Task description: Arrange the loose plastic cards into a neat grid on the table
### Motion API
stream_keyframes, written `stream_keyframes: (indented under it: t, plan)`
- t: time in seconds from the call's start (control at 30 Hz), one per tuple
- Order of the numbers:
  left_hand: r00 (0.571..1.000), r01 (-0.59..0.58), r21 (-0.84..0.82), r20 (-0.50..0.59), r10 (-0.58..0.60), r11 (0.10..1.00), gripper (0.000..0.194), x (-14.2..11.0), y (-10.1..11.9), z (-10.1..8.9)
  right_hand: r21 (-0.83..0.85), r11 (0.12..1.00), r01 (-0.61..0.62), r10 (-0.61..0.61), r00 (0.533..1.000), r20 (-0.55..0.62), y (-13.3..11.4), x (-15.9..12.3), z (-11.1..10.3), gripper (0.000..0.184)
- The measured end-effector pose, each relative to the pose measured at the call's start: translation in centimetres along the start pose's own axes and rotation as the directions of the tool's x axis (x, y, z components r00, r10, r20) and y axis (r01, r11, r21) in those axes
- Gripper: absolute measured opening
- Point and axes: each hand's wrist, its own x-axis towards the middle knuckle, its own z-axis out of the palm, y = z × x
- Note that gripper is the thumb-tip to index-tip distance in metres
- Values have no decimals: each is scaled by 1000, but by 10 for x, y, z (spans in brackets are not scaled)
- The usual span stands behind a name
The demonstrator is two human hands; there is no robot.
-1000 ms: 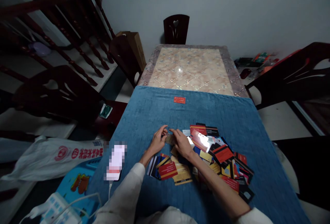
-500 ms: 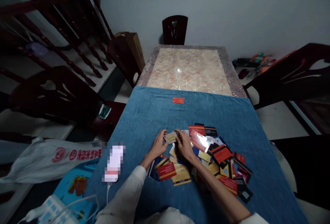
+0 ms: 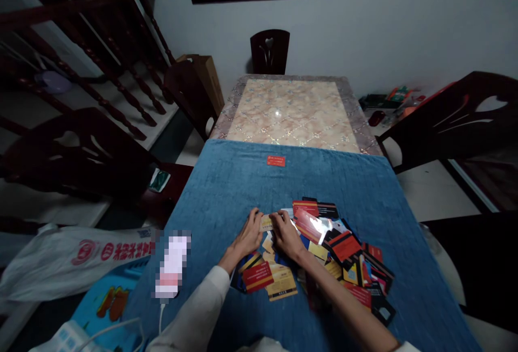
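Observation:
Between my two hands is a gold-beige plastic card (image 3: 266,223), held by its sides. My left hand (image 3: 249,236) grips its left edge with the fingers closed. On the other edge, my right hand (image 3: 286,236) pinches it and hides part of its face. A loose pile of cards (image 3: 343,246), red, black, gold and blue, spreads under and right of my right forearm. Closer to me, a red card (image 3: 258,276) overlaps a gold card (image 3: 281,283). One small red card (image 3: 275,161) lies alone near the far edge of the blue cloth (image 3: 226,179).
A phone (image 3: 173,265), its screen blurred out, lies at left with a white cable. Below it are a blue stool (image 3: 101,298) and a power strip (image 3: 67,338). A white plastic bag (image 3: 73,255) sits further left. Dark wooden chairs (image 3: 270,52) surround the patterned table (image 3: 291,109).
The beige card, mostly covered by my hands at first, was tilted up into view and now lies lower between them. My right fingers have closed further over it. The camera view has shifted slightly.

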Motion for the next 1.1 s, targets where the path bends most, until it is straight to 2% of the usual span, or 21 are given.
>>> stream_keyframes:
  t: [0.13,0.27,0.47,0.6,0.73,0.87,1.1]
  plan:
    - [999,-10,44,48,8,999,67,4,-3,-4,-62,998,0,4,998,64,0,1,-4,58]
    - [996,-62,94,69,56,994,68,17,-2,-13,-80,996,47,-40,996,83,5,8,-9,60]
    - [988,-153,189,49,147,970,61,55,3,-24,-180,977,115,-118,993,-3,27,35,-15,73]
    - [988,-156,250,40,151,956,59,84,0,-26,-228,967,113,-119,993,-11,41,60,-21,71]
    - [989,-144,290,55,134,946,54,109,-6,-26,-306,951,28,-12,998,55,43,82,-31,62]
    - [990,-140,329,69,124,934,49,128,-11,-30,-419,907,-41,77,995,70,38,101,-42,52]
    - [991,-76,394,133,25,916,50,143,-11,-38,-485,867,-112,181,979,98,33,114,-47,49]
